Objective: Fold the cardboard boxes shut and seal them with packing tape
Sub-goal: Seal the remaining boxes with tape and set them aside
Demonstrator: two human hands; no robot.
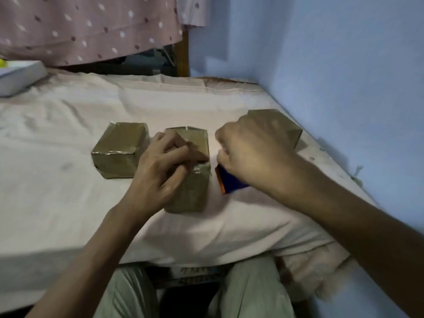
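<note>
The person's left hand (167,161) is lying over the near left corner of the middle cardboard box (191,177), its fingers bent and pressing down along the top edge where glossy packing tape (200,169) is wrapping over the corner. The right hand (250,154) is closing as a fist around a dark blue object with an orange edge (229,181), which is probably the tape dispenser, though the hand is covering most of it and blur is hiding the rest; it is sitting just beside the right face of that box. Three brown boxes are standing on the bed in all: the middle one under the hands, with a small gap showing at the far edge of its top flaps; a second box (119,149) just beside it on the left, looking taped shut and shiny; and a third box (281,125) near the blue wall (344,88), partly behind the right hand. All three are resting on a pale wrinkled sheet (68,203). A white box (18,76) is lying at the far left edge. A pink dotted cloth (91,26) is hanging behind. Some printed lettering is showing under the bed edge between the person's knees, too blurred for reading.
</note>
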